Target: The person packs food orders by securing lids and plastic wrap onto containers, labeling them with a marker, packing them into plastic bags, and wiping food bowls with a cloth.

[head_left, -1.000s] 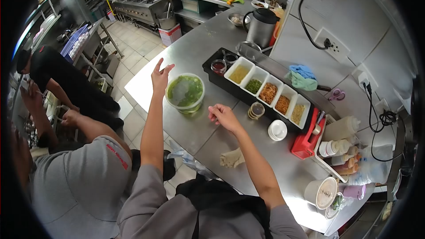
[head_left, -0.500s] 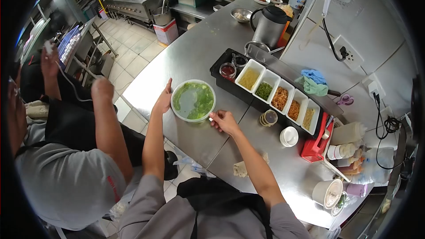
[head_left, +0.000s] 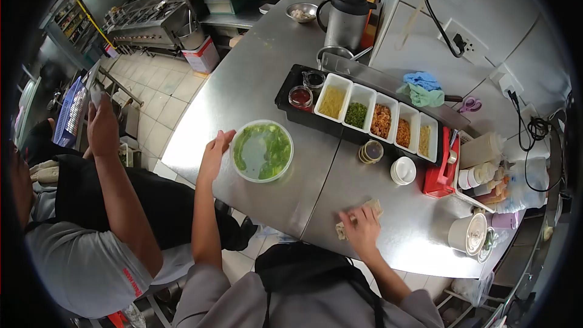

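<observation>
A round clear plastic tub (head_left: 263, 150) with leafy greens in pale liquid stands on the steel counter. My left hand (head_left: 214, 155) is open at its left side, fingers stretched along the rim; whether they touch it I cannot tell. My right hand (head_left: 362, 231) lies over a folded beige cloth (head_left: 371, 208) near the counter's front edge. Its fingers are apart and partly cover the cloth. Beyond the tub sits a black condiment rack (head_left: 288, 100) with white trays of noodle-like strips, chopped green herbs and brown toppings.
Small sauce cups (head_left: 370, 152), stacked white cups (head_left: 403, 171) and a red holder (head_left: 438, 173) stand right of the tub. A steel jug (head_left: 344, 24) is at the back, a lidded paper bowl (head_left: 467, 234) at the right. A co-worker's arm (head_left: 115, 173) is on the left.
My right hand has left the tub's rim and moved right and nearer to me, onto the cloth. My left hand stays beside the tub. The co-worker's arms have shifted, and the view has turned slightly.
</observation>
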Available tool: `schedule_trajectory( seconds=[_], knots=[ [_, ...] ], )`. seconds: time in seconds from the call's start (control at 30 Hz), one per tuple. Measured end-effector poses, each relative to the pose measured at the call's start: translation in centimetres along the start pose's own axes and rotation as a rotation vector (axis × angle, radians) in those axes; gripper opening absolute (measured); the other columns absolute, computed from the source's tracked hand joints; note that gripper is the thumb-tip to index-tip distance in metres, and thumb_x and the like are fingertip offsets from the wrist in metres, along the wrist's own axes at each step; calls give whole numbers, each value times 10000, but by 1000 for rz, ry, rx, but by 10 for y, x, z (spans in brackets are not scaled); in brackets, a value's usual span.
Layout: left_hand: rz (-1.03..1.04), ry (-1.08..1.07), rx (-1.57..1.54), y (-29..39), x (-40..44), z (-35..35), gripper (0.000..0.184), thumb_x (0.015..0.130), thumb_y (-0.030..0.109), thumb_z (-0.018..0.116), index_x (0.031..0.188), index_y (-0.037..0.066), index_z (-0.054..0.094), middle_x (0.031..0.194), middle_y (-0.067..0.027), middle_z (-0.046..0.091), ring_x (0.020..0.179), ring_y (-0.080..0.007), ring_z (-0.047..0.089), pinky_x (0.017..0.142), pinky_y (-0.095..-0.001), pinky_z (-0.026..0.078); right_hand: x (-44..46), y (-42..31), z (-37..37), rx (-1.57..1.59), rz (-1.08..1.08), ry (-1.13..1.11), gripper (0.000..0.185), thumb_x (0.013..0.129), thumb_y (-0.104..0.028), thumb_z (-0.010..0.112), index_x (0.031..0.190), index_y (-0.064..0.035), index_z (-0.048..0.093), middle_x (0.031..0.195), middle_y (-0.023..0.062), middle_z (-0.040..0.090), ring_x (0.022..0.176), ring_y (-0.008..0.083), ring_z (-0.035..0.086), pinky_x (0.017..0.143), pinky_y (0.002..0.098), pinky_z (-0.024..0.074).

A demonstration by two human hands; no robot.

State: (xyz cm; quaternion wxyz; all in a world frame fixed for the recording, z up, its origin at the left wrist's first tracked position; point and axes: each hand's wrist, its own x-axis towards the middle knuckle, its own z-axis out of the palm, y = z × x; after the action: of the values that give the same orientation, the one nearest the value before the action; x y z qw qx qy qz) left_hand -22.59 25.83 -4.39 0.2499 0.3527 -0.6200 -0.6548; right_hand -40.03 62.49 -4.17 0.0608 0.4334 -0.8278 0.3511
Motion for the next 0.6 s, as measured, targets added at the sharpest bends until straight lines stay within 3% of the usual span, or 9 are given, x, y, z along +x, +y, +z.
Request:
schedule_trajectory(
  seconds=[0.1,0.23,0.27,0.33,0.43,0.53,0.6],
  knots=[
    [-127,-33,349,15,-9,9,523,954,367,323,1255,-50,421,1247,-171,492,1157,-246,456,973,-320,351,-9,14,21,-56,32,-44,140,712,-160,688,748,-75,583,844,93,510,809,291,486,691,384,410],
    [-193,25,418,28,-13,16,497,939,370,375,1113,-68,531,1045,-157,608,988,-237,547,844,-327,409,65,6,76,-51,-59,66,148,734,-173,672,811,-71,597,897,103,509,866,297,473,739,381,400],
    [-119,20,501,27,-12,16,470,935,351,385,1083,-65,546,1002,-155,616,953,-231,553,823,-334,413,87,-8,83,-35,-87,145,146,743,-174,665,825,-71,603,916,104,512,885,299,471,746,377,400],
    [29,6,667,18,-13,18,419,928,311,406,1021,-59,577,916,-151,631,883,-219,564,782,-347,420,107,-34,96,170,-46,158,192,784,-225,639,852,-48,605,885,112,562,838,304,517,715,376,420],
    [157,40,775,13,-28,30,410,927,312,409,990,-60,571,870,-158,602,833,-223,539,745,-353,406,111,-64,101,675,510,-288,284,816,-290,605,810,-6,604,754,142,598,705,309,564,643,381,442],
    [193,128,728,17,-49,45,404,926,313,412,959,-60,564,825,-166,573,782,-227,514,708,-360,393,103,-57,106,532,240,-75,333,826,-310,598,796,21,613,572,135,558,503,236,541,512,334,426],
    [184,140,680,13,-65,54,401,925,313,414,938,-61,559,795,-171,553,749,-230,497,683,-364,383,95,-56,96,542,302,-142,336,821,-303,604,779,30,616,586,151,559,521,238,545,527,334,430]
  ],
)
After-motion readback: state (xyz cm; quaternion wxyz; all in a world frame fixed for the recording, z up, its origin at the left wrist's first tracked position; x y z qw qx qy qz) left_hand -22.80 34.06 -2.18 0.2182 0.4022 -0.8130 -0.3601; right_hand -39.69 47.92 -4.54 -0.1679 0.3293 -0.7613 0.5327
